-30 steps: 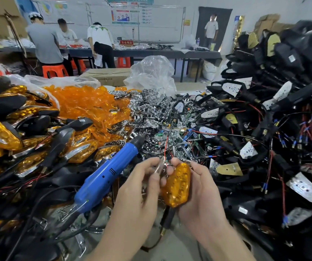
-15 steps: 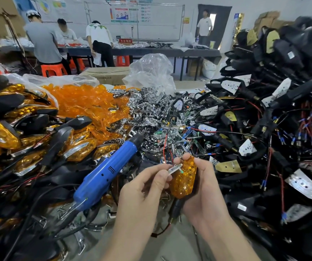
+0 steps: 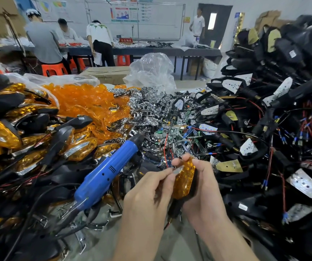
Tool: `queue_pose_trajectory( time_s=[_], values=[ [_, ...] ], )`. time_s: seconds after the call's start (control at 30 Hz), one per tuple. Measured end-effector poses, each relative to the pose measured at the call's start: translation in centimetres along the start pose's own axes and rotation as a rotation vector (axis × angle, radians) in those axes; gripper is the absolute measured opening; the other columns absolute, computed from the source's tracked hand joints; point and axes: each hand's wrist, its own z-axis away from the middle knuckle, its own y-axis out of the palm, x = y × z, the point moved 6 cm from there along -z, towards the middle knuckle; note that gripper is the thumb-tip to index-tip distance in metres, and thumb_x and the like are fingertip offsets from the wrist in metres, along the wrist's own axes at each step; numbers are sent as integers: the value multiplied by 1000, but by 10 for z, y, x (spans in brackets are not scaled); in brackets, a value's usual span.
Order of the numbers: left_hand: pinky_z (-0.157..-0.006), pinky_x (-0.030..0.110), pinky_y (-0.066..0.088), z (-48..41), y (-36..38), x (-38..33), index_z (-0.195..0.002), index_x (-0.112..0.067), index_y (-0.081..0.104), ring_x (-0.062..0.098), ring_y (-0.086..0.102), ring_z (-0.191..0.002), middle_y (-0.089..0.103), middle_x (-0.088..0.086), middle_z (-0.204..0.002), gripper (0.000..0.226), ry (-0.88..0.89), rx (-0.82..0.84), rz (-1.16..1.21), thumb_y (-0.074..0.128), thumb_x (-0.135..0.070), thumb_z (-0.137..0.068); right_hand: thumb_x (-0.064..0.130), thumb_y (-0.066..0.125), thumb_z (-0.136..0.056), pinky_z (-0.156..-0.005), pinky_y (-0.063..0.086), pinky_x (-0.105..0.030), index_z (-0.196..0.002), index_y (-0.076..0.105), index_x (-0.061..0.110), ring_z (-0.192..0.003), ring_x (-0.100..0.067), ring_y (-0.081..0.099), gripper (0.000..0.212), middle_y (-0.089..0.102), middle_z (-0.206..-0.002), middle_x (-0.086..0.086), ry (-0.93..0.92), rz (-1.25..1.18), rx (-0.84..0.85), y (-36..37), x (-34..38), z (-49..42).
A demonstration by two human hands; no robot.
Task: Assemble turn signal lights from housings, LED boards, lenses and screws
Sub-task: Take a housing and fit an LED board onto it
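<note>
While my right hand curls round amber lens and black housing, held above bench front, my left hand pinches small chrome strip against lens top edge. I judge step: fitting trim onto lens-housing stack, screws not yet driven. Next move needs strip seated flush, then one hand freed for blue screwdriver lying just left, ungripped.

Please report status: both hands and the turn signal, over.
Left hand pinches small silver part at amber turn signal. Right hand grips the signal. Blue electric screwdriver lies unheld, left.
</note>
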Motion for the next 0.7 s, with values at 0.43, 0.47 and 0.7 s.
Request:
queue_pose_trajectory(
  time_s=[0.43, 0.47, 0.7],
  values=[
    [-64, 3, 44, 0, 4, 3, -94, -25, 75, -10, 64, -78, 66, -27, -82, 15, -38, 143, 56, 61, -32, -93, 38, 67, -83, -64, 60, -35, -77, 73, 25, -77, -27, 73, 16, 67, -76, -4, -96, 121, -117, -4, 4, -6],
    [-62, 1, 40, 1, 5, 3, -92, -25, 74, -10, 62, -73, 64, -28, -76, 16, -42, 162, 63, 60, -32, -94, 39, 67, -84, -63, 59, -35, -77, 73, 25, -75, -26, 72, 17, 65, -75, -3, -96, 119, -116, -5, 4, -7],
    [-63, 4, 45, 3, 10, 15, -102, -33, 70, -6, 67, -77, 68, -33, -97, 26, -105, 276, 120, 50, -47, -93, 39, 73, -82, -65, 58, -33, -77, 74, 24, -71, -21, 67, 17, 64, -74, -1, -53, 81, -88, -6, 2, -10]
  ],
)
